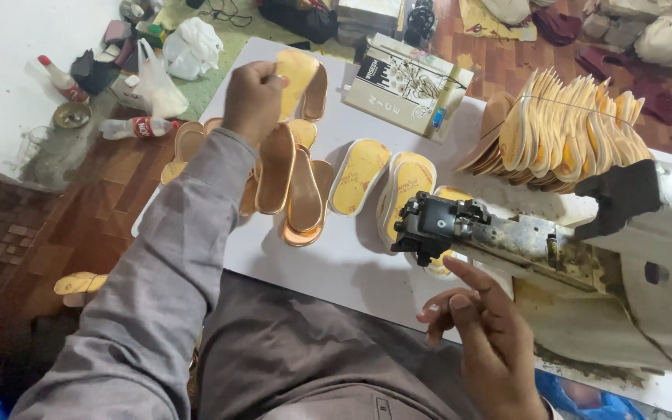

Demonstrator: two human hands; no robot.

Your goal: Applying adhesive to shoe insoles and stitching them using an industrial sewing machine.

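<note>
My left hand [252, 99] reaches out over the white table [328, 264] and grips a yellow shoe insole [299, 74] by its edge, lifting it above a pile of gold-rimmed insoles [289, 179]. My right hand [485, 334] hovers near the table's front edge with its fingers loosely curled and nothing in it, just below the black head of a sewing machine arm [437, 222]. Two yellow insoles with white rims [383, 183] lie flat between the pile and the machine.
A fanned stack of several yellow insoles [569, 132] stands at the back right. A printed cardboard box [406, 85] lies at the table's far edge. The grey machine body [655, 257] fills the right. Bottles and plastic bags [157, 78] crowd the floor at left.
</note>
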